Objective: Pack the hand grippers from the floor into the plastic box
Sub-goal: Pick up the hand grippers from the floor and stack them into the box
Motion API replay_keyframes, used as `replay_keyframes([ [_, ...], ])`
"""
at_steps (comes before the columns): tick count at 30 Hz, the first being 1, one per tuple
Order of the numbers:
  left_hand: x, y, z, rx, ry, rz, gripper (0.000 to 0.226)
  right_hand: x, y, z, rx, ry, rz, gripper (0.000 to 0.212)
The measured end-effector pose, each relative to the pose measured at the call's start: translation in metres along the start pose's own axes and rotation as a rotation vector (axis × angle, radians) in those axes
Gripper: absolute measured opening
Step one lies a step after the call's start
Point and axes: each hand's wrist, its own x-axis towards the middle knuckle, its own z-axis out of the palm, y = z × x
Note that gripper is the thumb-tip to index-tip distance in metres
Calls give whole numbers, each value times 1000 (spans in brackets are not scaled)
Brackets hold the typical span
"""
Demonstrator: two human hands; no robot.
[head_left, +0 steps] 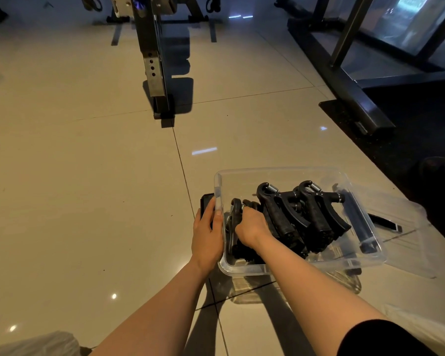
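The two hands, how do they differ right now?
The left hand is outside the plastic box, gripping its left wall; the right hand is inside it. The left holds only the box; the right grips a hand gripper. Both arms are bare.

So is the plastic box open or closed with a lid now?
Open: the plastic box has no lid on, and the right hand reaches inside.
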Motion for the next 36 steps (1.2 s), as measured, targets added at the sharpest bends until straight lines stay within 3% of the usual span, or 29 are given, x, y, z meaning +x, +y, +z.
replay_keyframes([
  [4, -5, 15, -1, 95, 9, 34, 51, -12, 0, -16, 43, 189, -179, 25],
  [7, -19, 41, 1, 413, 252, 158, 43, -21, 12, -39, 43, 417, -236, 31],
  [9, -28, 60, 8, 532, 350, 357, 39, -23, 28, -56, 49, 541, -200, 30],
  [11, -30, 73, 21, 510, 190, 412, 31, -24, 46, -70, 67, 600, -118, 32],
  [14, -25, 87, 48, 454, -163, 242, 40, -27, 71, -80, 140, 530, 9, 37],
  [18, -27, 93, 67, 225, -327, -17, 47, -31, 87, -73, 142, 404, -30, 39],
  [26, -16, 85, 74, 197, -352, -141, 37, -37, 101, -62, 9, 331, -56, 38],
  [29, -16, 84, 76, 198, -353, -127, 51, -32, 104, -61, 6, 316, -81, 43],
  [36, -18, 80, 78, 190, -364, -75, 49, -34, 110, -61, 8, 283, -135, 65],
])
